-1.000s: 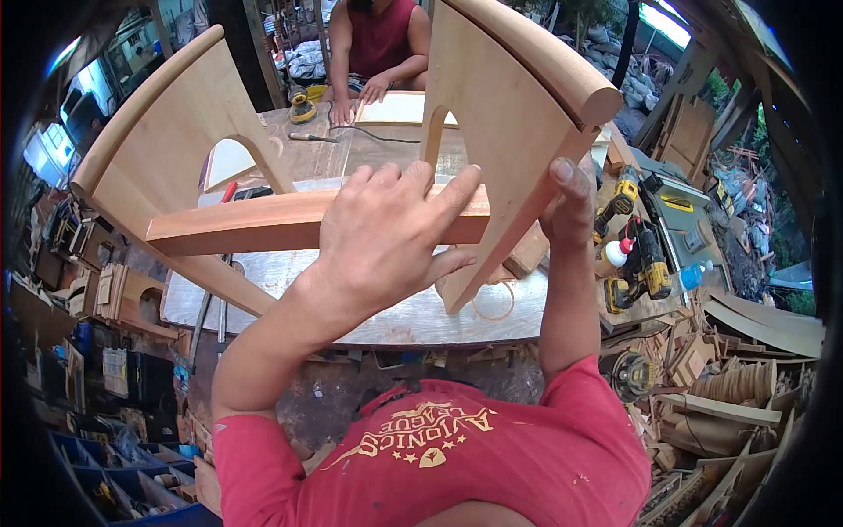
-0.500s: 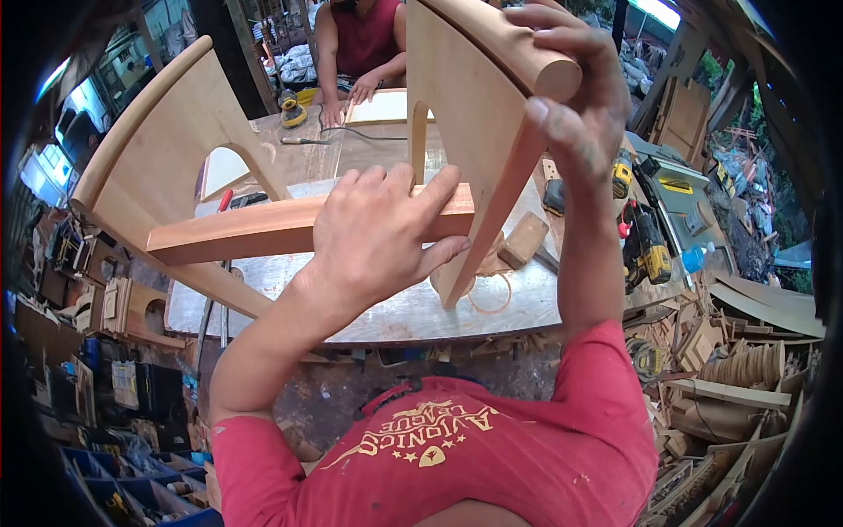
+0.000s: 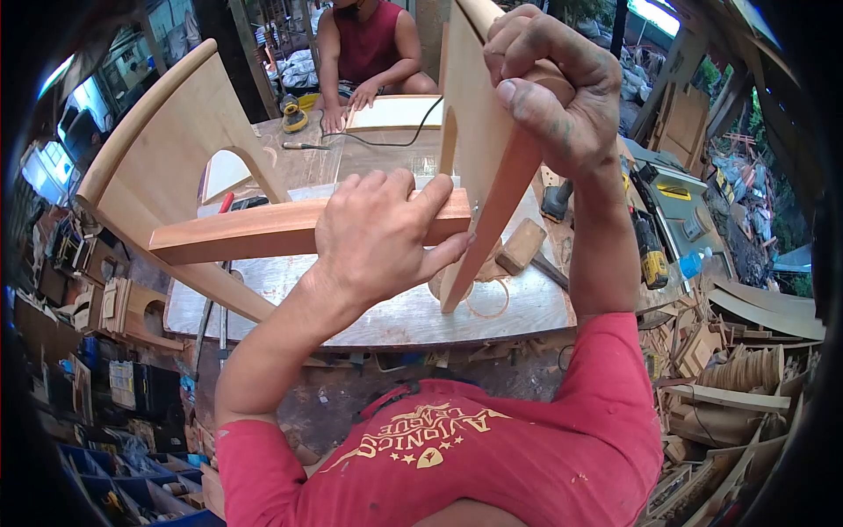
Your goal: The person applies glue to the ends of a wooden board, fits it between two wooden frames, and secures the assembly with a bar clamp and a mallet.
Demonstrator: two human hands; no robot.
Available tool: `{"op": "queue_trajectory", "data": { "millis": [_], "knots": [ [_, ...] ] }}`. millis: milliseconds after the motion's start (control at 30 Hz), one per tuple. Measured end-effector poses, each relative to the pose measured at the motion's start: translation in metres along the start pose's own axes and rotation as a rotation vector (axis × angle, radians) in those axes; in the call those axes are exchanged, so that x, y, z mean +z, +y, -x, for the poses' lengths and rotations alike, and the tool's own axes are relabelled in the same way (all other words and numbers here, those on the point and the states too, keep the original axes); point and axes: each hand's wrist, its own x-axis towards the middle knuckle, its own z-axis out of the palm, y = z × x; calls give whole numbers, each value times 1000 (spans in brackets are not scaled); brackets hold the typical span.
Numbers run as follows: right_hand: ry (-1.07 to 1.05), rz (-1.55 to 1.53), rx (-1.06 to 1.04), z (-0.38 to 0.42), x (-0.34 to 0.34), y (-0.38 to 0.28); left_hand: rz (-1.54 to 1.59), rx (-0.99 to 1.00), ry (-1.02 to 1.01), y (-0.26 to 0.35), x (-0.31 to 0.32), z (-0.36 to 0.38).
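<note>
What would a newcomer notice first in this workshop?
The left panel and right panel, pale wood with arched cutouts, rise over the workbench, a reddish rail between them. The left hand grips the rail; the right hand grips the right panel's rounded top. Across the workbench, another person wears dark red.

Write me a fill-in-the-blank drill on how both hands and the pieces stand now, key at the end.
1. The person's ____ hand grips the crossbar.
2. The other hand holds the right-hand panel at its ____ end, not its bottom end.
3. The cutout in the left-hand panel is shaped like an ____.
4. The thin cord on the far side of the table is coloured ____.

Missing words: left; top; arch; black.
</note>
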Motion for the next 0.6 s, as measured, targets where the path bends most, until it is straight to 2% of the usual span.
{"op": "queue_trajectory", "data": {
  "millis": [400, 600],
  "knots": [
    [84, -23, 130, 18, -22, 7, 31, 13, 13, 6, 19, -7],
    [96, -62, 49, 8, -6, 3, 62, 4, 18, 3, 16, -7]
  ]
}}
